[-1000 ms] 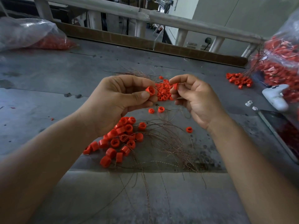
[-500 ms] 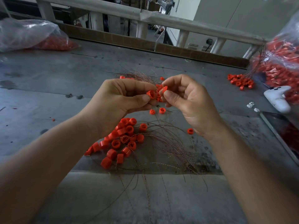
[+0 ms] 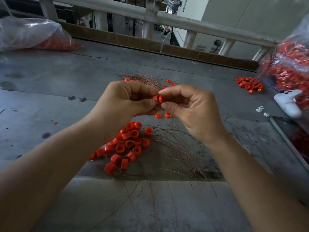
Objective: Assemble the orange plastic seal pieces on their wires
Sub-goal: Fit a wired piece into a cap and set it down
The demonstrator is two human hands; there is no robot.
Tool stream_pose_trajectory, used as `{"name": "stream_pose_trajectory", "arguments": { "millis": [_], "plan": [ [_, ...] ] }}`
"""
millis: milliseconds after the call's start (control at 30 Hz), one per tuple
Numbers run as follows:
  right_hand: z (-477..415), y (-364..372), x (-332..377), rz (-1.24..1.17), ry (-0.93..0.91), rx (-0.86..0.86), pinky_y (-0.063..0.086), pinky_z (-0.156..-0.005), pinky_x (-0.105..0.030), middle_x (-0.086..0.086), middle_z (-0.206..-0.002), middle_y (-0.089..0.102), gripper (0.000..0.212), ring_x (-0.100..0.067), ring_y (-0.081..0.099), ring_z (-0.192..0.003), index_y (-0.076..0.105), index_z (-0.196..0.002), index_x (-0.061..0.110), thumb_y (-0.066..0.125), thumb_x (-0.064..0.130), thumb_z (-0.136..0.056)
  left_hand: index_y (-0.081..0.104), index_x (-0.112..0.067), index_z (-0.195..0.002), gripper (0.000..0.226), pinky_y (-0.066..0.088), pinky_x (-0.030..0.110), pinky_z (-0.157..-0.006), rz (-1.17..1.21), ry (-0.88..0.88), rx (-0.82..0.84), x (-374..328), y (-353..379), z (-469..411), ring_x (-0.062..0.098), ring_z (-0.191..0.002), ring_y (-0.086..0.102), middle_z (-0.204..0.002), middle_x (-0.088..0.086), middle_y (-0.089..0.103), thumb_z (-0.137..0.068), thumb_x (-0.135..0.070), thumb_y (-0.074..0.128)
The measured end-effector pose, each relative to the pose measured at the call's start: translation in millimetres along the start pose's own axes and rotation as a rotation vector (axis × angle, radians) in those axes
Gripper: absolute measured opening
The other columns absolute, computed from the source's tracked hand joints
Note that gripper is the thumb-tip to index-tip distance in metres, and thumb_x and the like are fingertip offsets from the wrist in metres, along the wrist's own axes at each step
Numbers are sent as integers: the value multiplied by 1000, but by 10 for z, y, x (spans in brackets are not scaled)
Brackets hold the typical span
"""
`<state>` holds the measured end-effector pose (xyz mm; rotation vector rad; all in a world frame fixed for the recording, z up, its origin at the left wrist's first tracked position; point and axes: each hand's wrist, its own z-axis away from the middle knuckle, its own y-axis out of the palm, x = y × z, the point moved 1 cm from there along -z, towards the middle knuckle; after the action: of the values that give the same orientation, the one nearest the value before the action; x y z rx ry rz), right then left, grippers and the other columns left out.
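Seal pieces [image 3: 158, 99], two orange ones, touch face to face at the centre of your view. Your left hand [image 3: 127, 101] pinches one between thumb and forefinger; your right hand [image 3: 189, 111] pinches the other the same way. Toward 7 o'clock from them, a pile of orange pieces [image 3: 127, 144] lies on the grey table [image 3: 50, 77] among thin wires [image 3: 177, 148]. A white controller [image 3: 287, 102] lies at 3 o'clock, a clear bag [image 3: 33, 34] at 10 o'clock.

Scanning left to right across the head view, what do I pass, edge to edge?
Clear plastic bag → left hand → orange seal pieces pinched between both hands → right hand → small orange pile → white controller.
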<state>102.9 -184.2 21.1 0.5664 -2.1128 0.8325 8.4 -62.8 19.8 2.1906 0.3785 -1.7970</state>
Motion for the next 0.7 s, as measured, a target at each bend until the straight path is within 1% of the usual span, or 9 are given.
{"name": "stream_pose_trajectory", "arguments": {
  "millis": [100, 233, 333, 433, 533, 600, 700],
  "plan": [
    [10, 12, -3, 1, 8, -14, 51, -63, -15, 11, -82, 65, 36, -2, 65, -73, 62, -91, 27, 69, -3, -73, 65, -11, -82, 23, 51, 11, -59, -63, 27, -14, -4, 8, 7, 8, -63, 68, -64, -3, 71, -75, 10, 59],
    [21, 20, 2, 39, 3, -39, 51, -62, -15, 10, -81, 65, 35, -4, 64, -69, 62, -99, 21, 71, 0, -72, 65, -15, -79, 26, 50, 10, -58, -92, 36, -37, 2, 10, 6, 7, -60, 68, -62, -5, 70, -75, 10, 60],
    [26, 18, 1, 78, -12, -55, 52, -62, -16, 10, -80, 65, 35, -6, 65, -69, 62, -101, 18, 72, 1, -72, 66, -16, -78, 26, 50, 10, -59, -87, 28, -30, 11, 14, 8, 7, -61, 68, -62, -3, 70, -75, 9, 60],
    [32, 13, -2, 121, -25, -62, 55, -65, -20, 10, -81, 65, 34, -10, 66, -71, 63, -100, 18, 72, 2, -71, 66, -16, -76, 23, 51, 11, -58, -77, 9, -15, 16, 5, 8, 9, -61, 68, -62, -1, 71, -73, 6, 61],
    [39, 3, 0, 132, -33, -65, 56, -66, -23, 11, -81, 64, 33, -11, 67, -72, 63, -98, 18, 73, 3, -70, 68, -16, -75, 16, 51, 12, -58, -41, -7, 1, 22, -2, 8, 10, -62, 69, -64, 1, 71, -64, -5, 63],
    [41, 0, 2, 136, -36, -62, 56, -66, -23, 11, -80, 64, 33, -10, 66, -71, 63, -97, 18, 73, 3, -70, 69, -16, -75, 18, 52, 13, -58, -22, -23, 16, 29, -7, 4, 10, -62, 69, -65, 2, 71, -60, -10, 62],
    [45, 1, 3, 146, -40, -60, 55, -65, -23, 11, -78, 64, 32, -8, 65, -67, 64, -96, 19, 73, 3, -70, 70, -16, -73, 17, 52, 13, -57, -11, -42, 29, 40, -4, 0, 10, -61, 69, -64, 4, 71, -59, -11, 62]
  ]
}}
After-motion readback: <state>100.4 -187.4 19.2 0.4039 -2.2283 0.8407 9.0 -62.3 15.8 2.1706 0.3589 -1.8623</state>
